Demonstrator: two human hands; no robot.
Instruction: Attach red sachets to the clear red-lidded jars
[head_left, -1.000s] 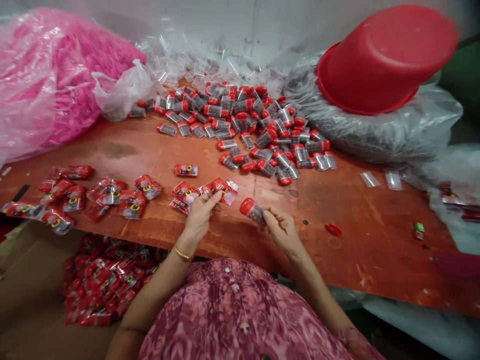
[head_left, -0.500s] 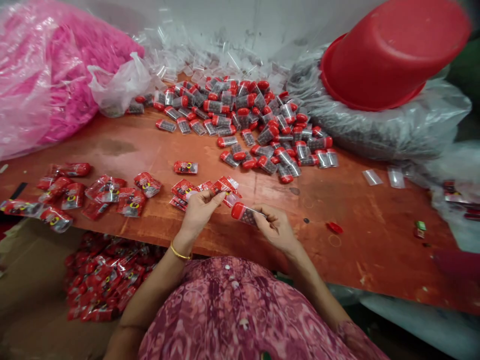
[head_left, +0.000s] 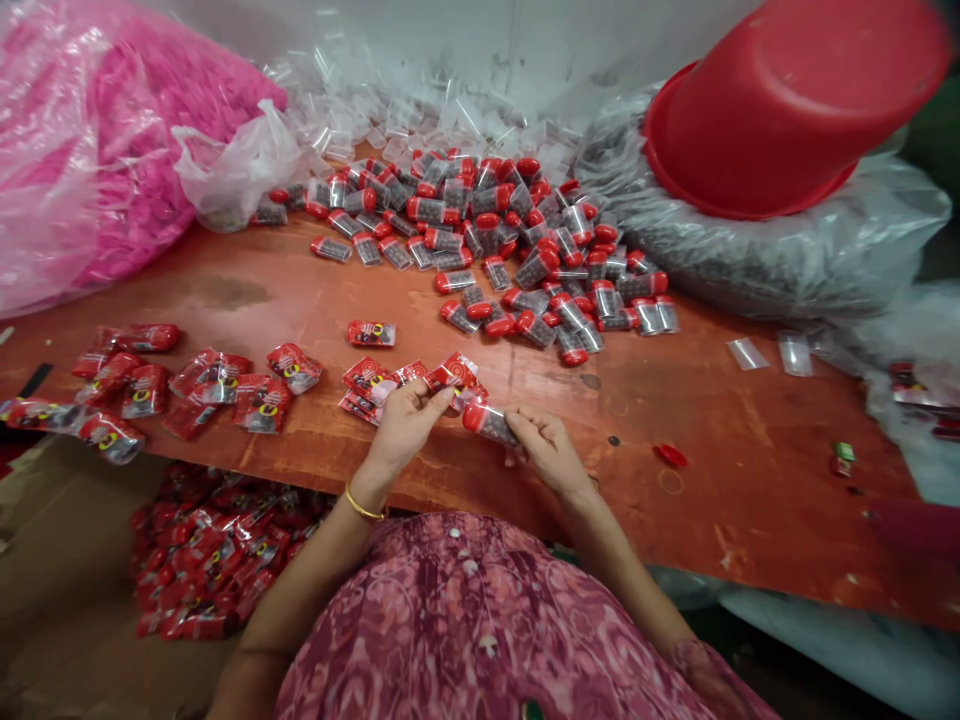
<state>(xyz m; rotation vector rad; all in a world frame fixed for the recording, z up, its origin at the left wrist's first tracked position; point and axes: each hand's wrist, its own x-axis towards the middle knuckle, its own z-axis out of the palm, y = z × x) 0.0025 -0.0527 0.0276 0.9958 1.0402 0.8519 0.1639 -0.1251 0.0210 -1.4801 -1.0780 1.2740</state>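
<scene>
In my right hand [head_left: 549,450] is a small clear plastic container [head_left: 491,424] with a red cap and dark contents. It is pinched at its clear end, and the cap points left. The closed fingers of my left hand [head_left: 405,430] pinch the edge of a red printed plastic sleeve [head_left: 454,372], just left of the cap. More flat printed sleeves [head_left: 367,375] lie on the table beyond my left fingers. A container in a printed sleeve [head_left: 371,334] rests a little farther back.
A heap of red-capped containers [head_left: 487,230] covers the table's [head_left: 285,270] back. Wrapped ones [head_left: 262,402] lie at left, with many more [head_left: 217,560] in a box below. Pink-filled bag [head_left: 135,150] stands left; a red bucket [head_left: 772,110] sits on a grey bag [head_left: 720,255] right.
My right hand has shifted its grip on the container, its fingers now closer together at the clear end. The left hand has barely moved, with the sleeve near its fingertips.
</scene>
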